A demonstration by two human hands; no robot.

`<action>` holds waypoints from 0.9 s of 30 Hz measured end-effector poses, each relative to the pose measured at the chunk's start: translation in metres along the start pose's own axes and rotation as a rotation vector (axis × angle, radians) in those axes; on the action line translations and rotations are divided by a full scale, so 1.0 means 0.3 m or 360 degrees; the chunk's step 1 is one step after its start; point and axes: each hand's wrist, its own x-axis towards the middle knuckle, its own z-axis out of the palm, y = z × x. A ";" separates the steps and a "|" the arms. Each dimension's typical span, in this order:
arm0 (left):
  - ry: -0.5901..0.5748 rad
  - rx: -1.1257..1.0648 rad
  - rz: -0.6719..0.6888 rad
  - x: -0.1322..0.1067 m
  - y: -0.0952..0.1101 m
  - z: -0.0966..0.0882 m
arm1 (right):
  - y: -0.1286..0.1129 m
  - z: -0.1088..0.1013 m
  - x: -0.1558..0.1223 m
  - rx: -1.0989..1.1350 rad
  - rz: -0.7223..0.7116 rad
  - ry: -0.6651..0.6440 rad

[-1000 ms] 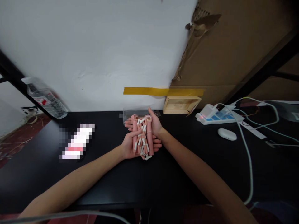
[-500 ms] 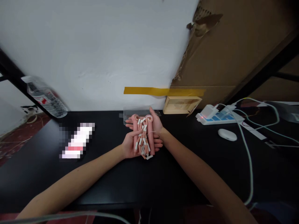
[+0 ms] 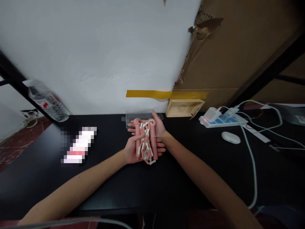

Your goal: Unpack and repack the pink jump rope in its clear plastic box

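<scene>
A beaded jump rope (image 3: pixel 147 146) with two pink handles and pink-and-white segments lies bundled across my two upturned palms, above the black desk. The handles (image 3: pixel 153 140) run side by side, their round ends pointing away from me. My left hand (image 3: pixel 132 150) supports it from the left, thumb resting over the beads and fingertips showing past the right handle. From the right, my right hand (image 3: pixel 160 128) cradles the upper part; its thumb points up along the side and its fingertips come out on the left. The middles of both hands are hidden beneath the rope.
Behind the hands are a clear plastic sheet (image 3: pixel 130 116) and a shallow wooden frame (image 3: pixel 184 108) against the wall. To the right lie a power strip (image 3: pixel 214 122) with chargers, cables and a white oval case (image 3: pixel 230 137). A plastic bottle (image 3: pixel 51 105) and a pixelated item (image 3: pixel 79 144) are left.
</scene>
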 end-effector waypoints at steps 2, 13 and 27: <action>0.0020 0.0022 -0.0005 -0.001 -0.001 0.000 | 0.004 -0.008 0.001 -0.0018 -0.0006 -0.0023; 0.0750 0.0983 0.0246 -0.033 0.163 0.054 | -0.072 -0.027 -0.009 -0.0394 -0.0374 0.0062; 0.1333 0.3672 0.0579 -0.028 0.089 -0.022 | 0.032 -0.215 -0.274 -0.1876 -0.0855 0.0562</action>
